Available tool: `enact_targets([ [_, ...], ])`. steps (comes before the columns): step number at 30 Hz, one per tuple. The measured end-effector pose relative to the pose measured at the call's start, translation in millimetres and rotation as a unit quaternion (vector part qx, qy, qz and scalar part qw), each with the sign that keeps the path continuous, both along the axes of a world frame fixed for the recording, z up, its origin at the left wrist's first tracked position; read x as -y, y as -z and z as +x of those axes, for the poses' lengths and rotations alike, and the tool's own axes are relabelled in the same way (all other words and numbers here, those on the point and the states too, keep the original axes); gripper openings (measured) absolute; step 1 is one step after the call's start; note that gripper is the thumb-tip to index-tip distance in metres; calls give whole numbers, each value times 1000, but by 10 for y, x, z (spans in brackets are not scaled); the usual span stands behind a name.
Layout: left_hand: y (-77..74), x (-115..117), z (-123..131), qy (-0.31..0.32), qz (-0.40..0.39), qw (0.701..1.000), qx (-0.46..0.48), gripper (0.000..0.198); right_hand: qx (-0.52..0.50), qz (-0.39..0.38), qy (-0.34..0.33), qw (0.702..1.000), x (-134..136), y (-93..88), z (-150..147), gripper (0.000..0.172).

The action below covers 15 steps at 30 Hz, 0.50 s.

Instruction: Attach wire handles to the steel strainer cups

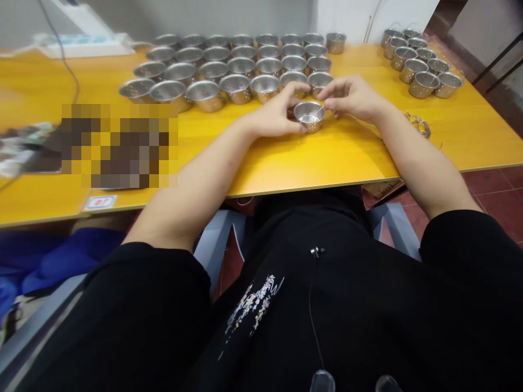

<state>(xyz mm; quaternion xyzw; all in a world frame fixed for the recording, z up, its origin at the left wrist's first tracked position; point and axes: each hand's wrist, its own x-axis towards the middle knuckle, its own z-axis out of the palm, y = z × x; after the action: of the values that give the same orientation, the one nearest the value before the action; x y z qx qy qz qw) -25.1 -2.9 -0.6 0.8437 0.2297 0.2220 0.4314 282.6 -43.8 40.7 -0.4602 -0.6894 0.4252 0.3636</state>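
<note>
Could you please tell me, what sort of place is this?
Probably a small workshop: rows of round, perforated silver metal cups stand on a long yellow wooden-looking table, the left hand holds a similar cup, and thin, curved metal pieces lie in a small heap.

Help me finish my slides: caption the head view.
Left hand at a perforated metal cup, right hand pinching a thin wire, rows of similar cups behind on a yellow table.

Left fingers [297,127] hold a small metal cup [311,125]; right fingers [334,103] pinch a wire [319,111].
</note>
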Motion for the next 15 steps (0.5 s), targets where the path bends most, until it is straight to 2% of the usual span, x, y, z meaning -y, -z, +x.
enact_targets([
  [3, 24, -29, -7, -11, 6, 1000, 11, 138, 14, 4, 1, 1000, -96, 78, 56, 79],
  [6, 5, 6, 4, -2, 18, 1000, -18, 145, 32, 19, -4, 999, -174, 133, 115, 68],
  [11, -66, 81, 22, 2, 6, 999, -39, 156, 117, 101, -7, 988, -239, 180, 215, 55],
  [15, -85, 94, 27, -8, -2, 1000, -25, 156, 150, 101, 1, 984, -221, 131, 221, 60],
])
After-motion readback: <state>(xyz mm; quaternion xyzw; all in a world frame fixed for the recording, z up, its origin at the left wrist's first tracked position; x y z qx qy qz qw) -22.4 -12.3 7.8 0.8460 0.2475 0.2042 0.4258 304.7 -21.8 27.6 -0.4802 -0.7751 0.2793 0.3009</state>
